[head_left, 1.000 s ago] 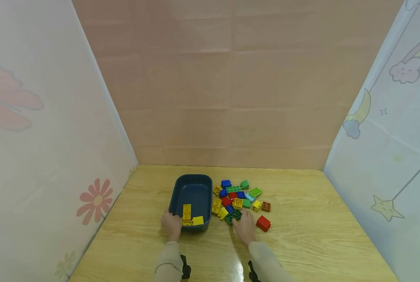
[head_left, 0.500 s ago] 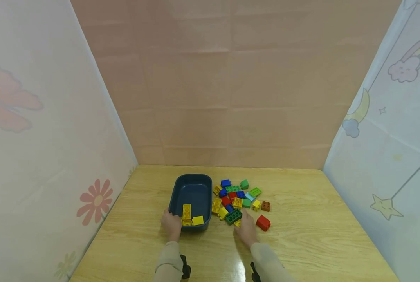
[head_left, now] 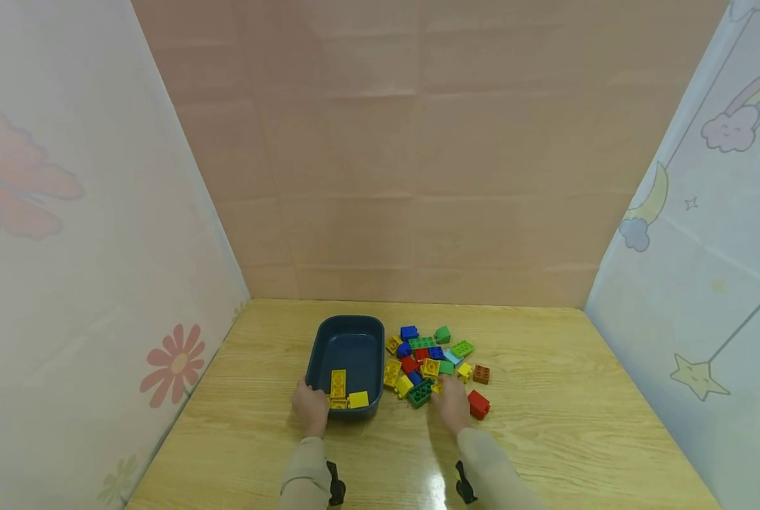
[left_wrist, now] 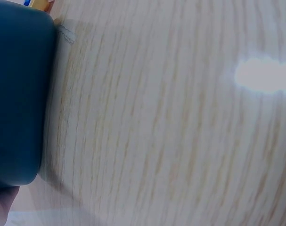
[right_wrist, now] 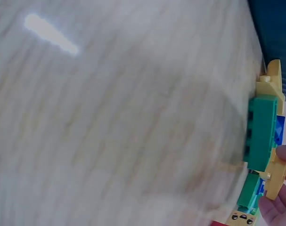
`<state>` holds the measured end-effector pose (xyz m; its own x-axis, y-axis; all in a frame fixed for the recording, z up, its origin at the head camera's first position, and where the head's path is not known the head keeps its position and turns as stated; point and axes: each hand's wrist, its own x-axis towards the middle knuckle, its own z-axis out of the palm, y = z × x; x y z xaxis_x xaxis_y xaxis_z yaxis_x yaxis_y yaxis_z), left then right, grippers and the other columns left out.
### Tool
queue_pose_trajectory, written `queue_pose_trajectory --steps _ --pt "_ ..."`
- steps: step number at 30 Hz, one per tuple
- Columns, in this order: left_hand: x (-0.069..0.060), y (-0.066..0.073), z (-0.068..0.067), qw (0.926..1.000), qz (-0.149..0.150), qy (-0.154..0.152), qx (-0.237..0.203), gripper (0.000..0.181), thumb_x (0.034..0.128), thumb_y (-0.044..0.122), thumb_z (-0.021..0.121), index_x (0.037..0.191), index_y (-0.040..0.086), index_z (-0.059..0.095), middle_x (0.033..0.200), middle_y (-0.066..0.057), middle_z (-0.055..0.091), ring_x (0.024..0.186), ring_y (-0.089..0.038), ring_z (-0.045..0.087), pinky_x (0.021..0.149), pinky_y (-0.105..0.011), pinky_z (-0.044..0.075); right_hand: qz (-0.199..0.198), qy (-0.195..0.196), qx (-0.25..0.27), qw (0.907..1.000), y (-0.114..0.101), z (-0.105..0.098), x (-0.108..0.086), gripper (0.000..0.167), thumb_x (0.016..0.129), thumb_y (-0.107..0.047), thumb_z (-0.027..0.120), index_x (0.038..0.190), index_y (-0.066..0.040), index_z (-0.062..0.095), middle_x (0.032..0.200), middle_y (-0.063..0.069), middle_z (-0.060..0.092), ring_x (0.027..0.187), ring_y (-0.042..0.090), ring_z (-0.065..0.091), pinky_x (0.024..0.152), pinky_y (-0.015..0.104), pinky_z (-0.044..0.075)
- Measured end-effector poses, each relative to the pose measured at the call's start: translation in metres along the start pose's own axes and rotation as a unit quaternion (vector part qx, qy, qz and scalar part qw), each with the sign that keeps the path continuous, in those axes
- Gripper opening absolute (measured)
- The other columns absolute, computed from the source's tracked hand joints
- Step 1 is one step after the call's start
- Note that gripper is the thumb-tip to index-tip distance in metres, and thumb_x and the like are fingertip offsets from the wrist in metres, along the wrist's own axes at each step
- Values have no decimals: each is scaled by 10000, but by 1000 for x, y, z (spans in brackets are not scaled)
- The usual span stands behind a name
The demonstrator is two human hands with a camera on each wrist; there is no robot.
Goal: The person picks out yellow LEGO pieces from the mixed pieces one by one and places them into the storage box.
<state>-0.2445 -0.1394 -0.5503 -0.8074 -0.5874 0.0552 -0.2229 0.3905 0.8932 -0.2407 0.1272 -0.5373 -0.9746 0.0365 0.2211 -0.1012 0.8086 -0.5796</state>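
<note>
My left hand (head_left: 311,407) grips the near left corner of a dark blue bin (head_left: 348,347), which holds several yellow bricks (head_left: 338,383). In the left wrist view only a bit of that hand shows below the bin's wall (left_wrist: 20,94). My right hand (head_left: 452,405) pinches a small yellow brick (head_left: 438,388) at the near edge of a heap of toy bricks. The right wrist view shows thumb and fingers round this yellow brick (right_wrist: 275,175), close beside a dark green brick (right_wrist: 262,134). A red brick (head_left: 478,405) lies just right of the hand.
Blue, red, green and yellow bricks lie loose in the heap (head_left: 421,343) along the bin's right side. A brown brick (head_left: 481,374) sits at its right edge. Bare wooden table (head_left: 545,411) extends to the right, with upright printed panels on both sides.
My right hand has drawn back from the dark green brick, shifted slightly right, and now pinches the yellow brick. The green brick and the red one have shifted a little. The left hand stays put.
</note>
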Motion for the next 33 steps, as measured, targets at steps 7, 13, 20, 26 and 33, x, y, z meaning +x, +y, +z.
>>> queue_pose_trajectory --steps 7,13,20,26,33 --pt "1 -1 0 9999 110 78 -5 428 748 -134 442 1174 -165 466 1041 -337 549 952 -434 542 732 -502 464 -213 57 -101 9997 -6 -3 4 198 754 -49 676 902 74 631 870 162 608 837 317 559 699 405 475" --pt "1 -1 1 10000 11 48 -10 432 755 -127 444 1186 -150 465 1063 -334 541 968 -431 535 747 -503 458 -522 268 25 9983 -20 -3 3 161 747 -54 688 857 60 661 835 153 622 796 311 573 681 411 478" --pt "0 0 0 9999 -23 75 75 434 753 -115 449 1186 -140 471 1050 -325 552 958 -430 539 741 -506 458 -1292 470 328 9900 -49 5 3 123 745 -39 686 840 36 664 915 175 628 867 324 572 742 437 467" --pt "0 1 0 9998 15 108 160 417 754 -120 447 1169 -149 481 1038 -325 558 947 -429 545 743 -503 457 -2200 446 602 9726 -77 16 -1 96 746 -4 673 834 34 663 989 209 602 918 325 558 768 431 470" --pt "0 1 0 9999 6 94 68 426 751 -129 445 1175 -151 475 1043 -329 553 952 -427 545 737 -501 462 -1989 -275 914 9754 -88 26 -5 135 781 10 622 906 48 655 1076 221 560 991 333 529 762 368 487"
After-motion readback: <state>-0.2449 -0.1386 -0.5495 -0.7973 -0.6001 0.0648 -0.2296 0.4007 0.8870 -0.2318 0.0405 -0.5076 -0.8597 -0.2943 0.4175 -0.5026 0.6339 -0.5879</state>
